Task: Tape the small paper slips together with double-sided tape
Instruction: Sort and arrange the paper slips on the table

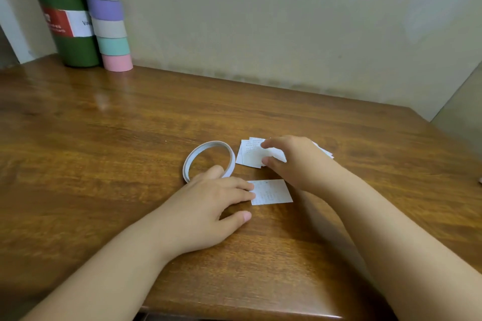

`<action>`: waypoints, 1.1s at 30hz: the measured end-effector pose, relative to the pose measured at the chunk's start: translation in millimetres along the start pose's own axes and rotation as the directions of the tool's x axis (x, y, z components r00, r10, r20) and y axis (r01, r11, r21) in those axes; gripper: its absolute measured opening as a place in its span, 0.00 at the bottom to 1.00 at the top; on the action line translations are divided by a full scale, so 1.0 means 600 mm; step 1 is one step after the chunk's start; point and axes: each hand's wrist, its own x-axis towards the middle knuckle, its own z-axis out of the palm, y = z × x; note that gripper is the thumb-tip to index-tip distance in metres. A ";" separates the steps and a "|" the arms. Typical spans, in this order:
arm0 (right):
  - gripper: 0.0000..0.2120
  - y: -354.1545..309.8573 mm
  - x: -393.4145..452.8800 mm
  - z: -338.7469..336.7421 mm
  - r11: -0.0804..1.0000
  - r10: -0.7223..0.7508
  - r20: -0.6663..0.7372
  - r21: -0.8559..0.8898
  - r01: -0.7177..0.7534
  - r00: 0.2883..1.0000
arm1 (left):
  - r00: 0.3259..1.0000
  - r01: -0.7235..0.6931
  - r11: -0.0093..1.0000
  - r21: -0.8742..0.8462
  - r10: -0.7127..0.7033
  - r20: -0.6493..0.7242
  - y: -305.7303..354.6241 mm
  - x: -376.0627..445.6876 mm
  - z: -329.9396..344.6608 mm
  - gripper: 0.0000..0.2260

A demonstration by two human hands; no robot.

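Green bottle [68,21] lbl "Vac.." | slips' [251,155] print illegible; R hand [289,157] pinching

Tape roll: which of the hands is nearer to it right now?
Left. The left hand lies against the near rim of the tape roll, fingertips on a single paper slip. The right hand is beside it, pinching the slip pile.

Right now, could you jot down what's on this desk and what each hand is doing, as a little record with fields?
Surface: wooden table
Left hand: fingers flat, pressing single paper slip
Right hand: pinching a slip on the slip pile
Tape: white tape roll, lying flat beside left hand
Back corner: green bottle, stack of pastel rolls
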 end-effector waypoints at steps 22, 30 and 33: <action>0.21 -0.014 0.053 0.010 0.835 -0.265 0.129 -0.465 0.294 0.956 | 0.999 0.009 0.998 -0.067 -0.011 -0.032 -0.008 -0.002 0.003 0.16; 0.16 0.013 0.051 0.008 0.982 -0.151 0.078 -0.102 0.159 0.985 | 1.000 0.008 0.998 -0.066 -0.009 -0.023 -0.009 -0.001 0.002 0.16; 0.15 0.015 0.048 0.009 0.987 -0.135 0.071 -0.077 0.141 0.988 | 1.000 0.005 0.998 -0.063 -0.006 -0.024 -0.009 0.000 0.002 0.16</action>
